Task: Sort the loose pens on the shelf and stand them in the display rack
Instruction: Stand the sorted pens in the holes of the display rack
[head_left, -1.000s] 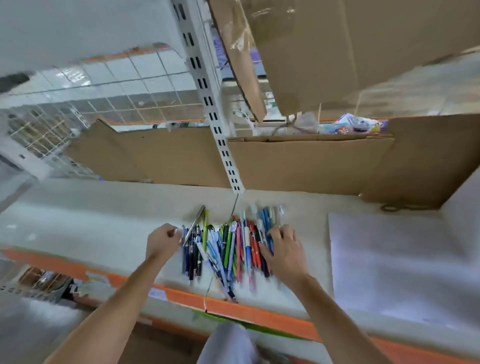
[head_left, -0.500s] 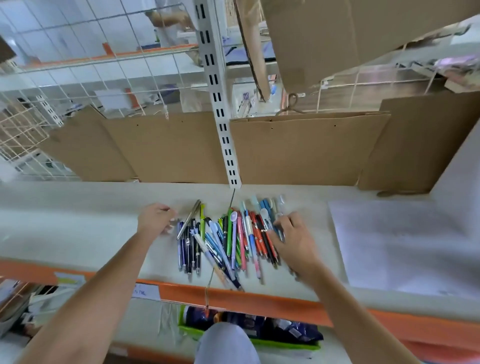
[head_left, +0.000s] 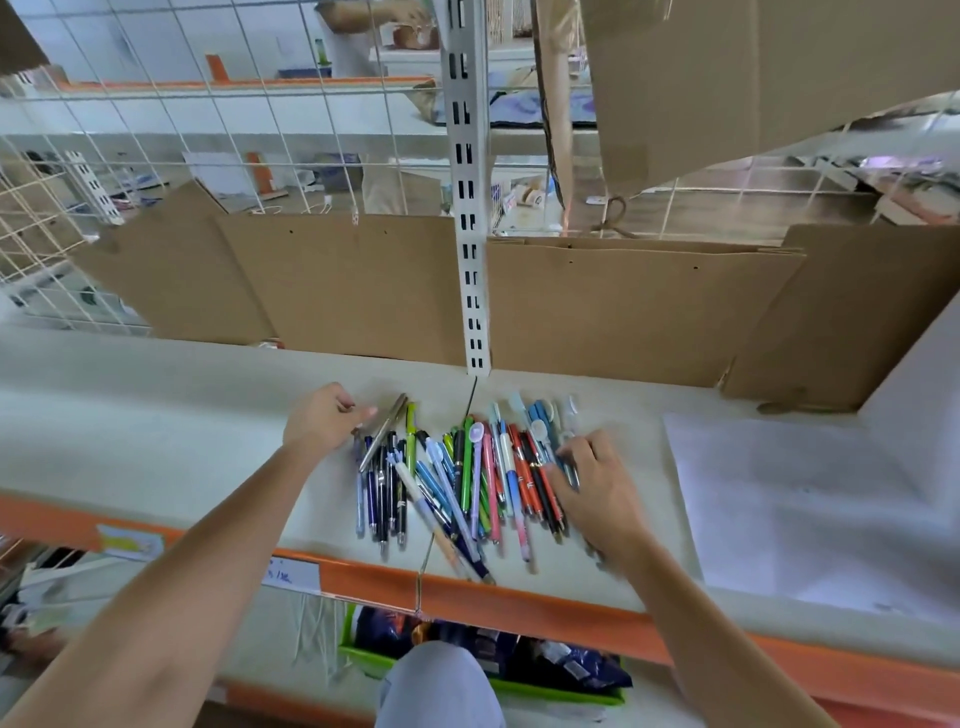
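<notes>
Pretty bright, even light all over, looks like daylight or overheads coming through the wire grid (head_left: 218, 130) at the back. Barely any hard shadows, just soft ones under the pens (head_left: 457, 478) on the shelf (head_left: 156, 441). The white sheet (head_left: 810, 509) on the right is a bit washed out. Heavy wide-angle warp: the upright (head_left: 470, 208) and shelf edge bow, and the arms stretch toward the bottom corners. Centre is fairly sharp, edges go soft, and the stuff behind the grid is mushy.
</notes>
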